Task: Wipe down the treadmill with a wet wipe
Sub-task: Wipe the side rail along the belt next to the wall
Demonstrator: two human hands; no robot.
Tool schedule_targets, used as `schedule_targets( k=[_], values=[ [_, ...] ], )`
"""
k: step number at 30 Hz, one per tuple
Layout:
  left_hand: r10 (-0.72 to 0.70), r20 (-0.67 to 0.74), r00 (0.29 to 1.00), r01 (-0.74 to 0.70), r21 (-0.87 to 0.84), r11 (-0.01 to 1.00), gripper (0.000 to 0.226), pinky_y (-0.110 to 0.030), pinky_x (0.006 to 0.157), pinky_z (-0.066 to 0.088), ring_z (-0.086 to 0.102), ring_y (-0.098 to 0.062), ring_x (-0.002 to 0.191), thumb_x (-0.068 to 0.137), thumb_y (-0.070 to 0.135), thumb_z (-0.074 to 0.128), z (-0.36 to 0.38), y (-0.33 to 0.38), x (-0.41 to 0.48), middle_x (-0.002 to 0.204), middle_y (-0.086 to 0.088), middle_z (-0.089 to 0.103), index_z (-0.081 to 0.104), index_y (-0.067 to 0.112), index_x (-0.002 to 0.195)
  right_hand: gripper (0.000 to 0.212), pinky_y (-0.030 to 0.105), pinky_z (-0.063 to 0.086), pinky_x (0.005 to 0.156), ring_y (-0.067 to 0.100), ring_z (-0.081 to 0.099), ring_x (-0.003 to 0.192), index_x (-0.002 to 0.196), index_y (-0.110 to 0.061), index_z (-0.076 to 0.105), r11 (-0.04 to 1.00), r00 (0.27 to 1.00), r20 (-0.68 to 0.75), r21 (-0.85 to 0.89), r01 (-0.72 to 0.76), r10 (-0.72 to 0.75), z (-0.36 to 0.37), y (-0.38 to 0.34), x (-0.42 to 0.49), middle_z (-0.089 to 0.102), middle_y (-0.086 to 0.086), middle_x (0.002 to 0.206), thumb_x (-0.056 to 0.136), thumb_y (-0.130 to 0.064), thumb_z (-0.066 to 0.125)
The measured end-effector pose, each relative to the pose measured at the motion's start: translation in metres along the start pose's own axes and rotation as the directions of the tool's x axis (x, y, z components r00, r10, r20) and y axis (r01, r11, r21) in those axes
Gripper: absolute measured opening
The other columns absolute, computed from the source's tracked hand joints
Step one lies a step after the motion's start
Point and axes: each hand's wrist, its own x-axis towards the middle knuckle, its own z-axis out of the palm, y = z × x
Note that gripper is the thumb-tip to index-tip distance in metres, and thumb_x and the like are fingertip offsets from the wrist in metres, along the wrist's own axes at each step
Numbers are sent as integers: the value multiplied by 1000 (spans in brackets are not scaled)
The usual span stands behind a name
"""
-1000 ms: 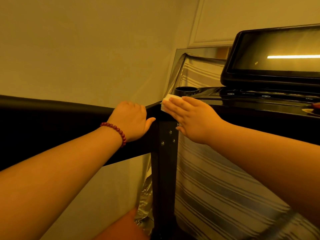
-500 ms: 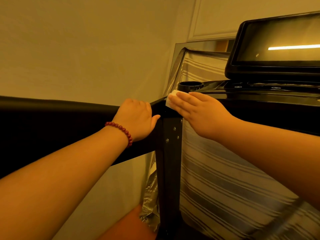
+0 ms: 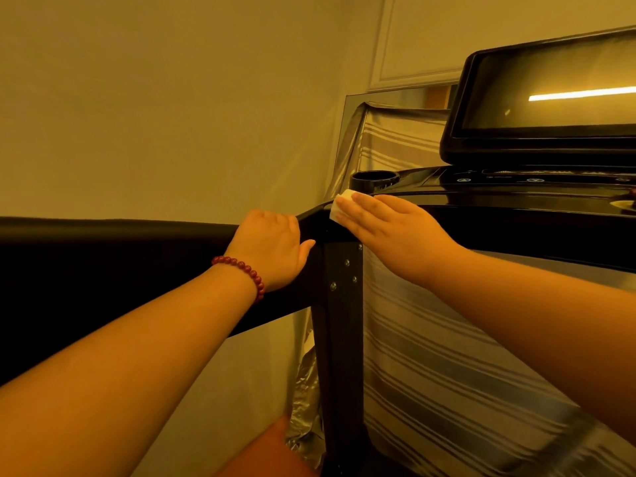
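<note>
The black treadmill fills the view: a padded handrail (image 3: pixel 103 249) on the left, an upright post (image 3: pixel 342 339) and a glossy console (image 3: pixel 516 201) with a dark screen (image 3: pixel 550 98). My left hand (image 3: pixel 272 247), with a red bead bracelet at the wrist, curls over the handrail near the post. My right hand (image 3: pixel 389 228) lies flat with straight fingers on a folded white wet wipe (image 3: pixel 340 201), pressing it on the console's left corner. Most of the wipe is hidden under the fingers.
A round cup holder (image 3: pixel 375 179) sits just behind the wipe. A row of buttons (image 3: pixel 533 179) runs below the screen. A silver striped cover (image 3: pixel 447 373) hangs behind the post. A plain wall (image 3: pixel 172 98) stands close on the left.
The view shifted, so the treadmill sits differently in frame. My right hand with the wipe stays on the console corner, slightly turned. My left hand keeps its hold on the handrail.
</note>
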Motion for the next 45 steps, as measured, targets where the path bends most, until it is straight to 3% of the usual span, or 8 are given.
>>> schedule_targets(
  k=[4,8,13,17,21,27,39,45],
  values=[
    [-4,-14,1000,5,3,1000,54,-29,65,36,48,-15,71,99,51,14,2,1,0,87,-3,59,52,13,98,72,37,28,114,27,26,144,152,-14,20,997,989,-137,63,-49,57,0,-4,3,22,11,158,91,-13,59],
    [0,-50,999,-2,-57,998,54,-29,70,36,56,-17,83,99,50,14,0,2,-5,96,-4,60,53,13,107,76,45,52,90,34,60,116,126,-5,61,972,945,-309,233,-37,110,5,-5,2,62,17,127,54,-1,87],
    [8,-221,975,-58,-222,973,54,-38,85,44,60,-24,98,92,42,21,3,9,-38,105,-5,65,63,13,109,71,47,49,93,37,60,115,125,-3,61,952,909,-406,305,34,98,9,-23,-25,62,18,126,58,2,82],
    [8,-206,979,-55,-225,973,36,-44,100,40,61,-25,98,88,34,43,5,15,-56,100,-5,66,65,13,107,58,43,53,84,37,65,103,120,-2,63,922,906,-406,383,49,120,9,-40,-41,67,17,114,64,-2,75],
    [-3,-190,982,-53,-287,957,33,-43,96,43,62,-24,96,89,34,47,7,19,-76,100,-3,66,65,14,108,58,41,53,77,36,66,96,118,-2,64,866,907,-369,500,9,204,12,-62,-54,68,17,109,63,0,81],
    [88,-116,989,-127,-384,915,42,-42,87,48,64,-23,86,90,36,34,30,49,-136,91,-4,67,68,12,96,38,42,52,81,31,63,106,123,-6,63,783,908,-329,622,1,260,28,-120,-76,66,12,117,87,-13,52],
    [206,-87,975,-221,-510,831,34,-39,99,34,60,-26,96,89,29,43,72,66,-218,104,-8,66,65,8,107,44,39,45,90,29,54,119,134,-12,46,691,897,-430,679,249,100,83,-215,-107,60,11,131,90,-12,52],
    [269,-6,963,-236,-496,836,35,-40,101,35,58,-26,101,88,26,47,123,114,-245,110,-8,65,65,7,112,40,41,48,93,32,58,118,130,-5,59,587,893,-447,739,331,58,141,-262,-130,59,13,132,90,-4,57]
  ],
)
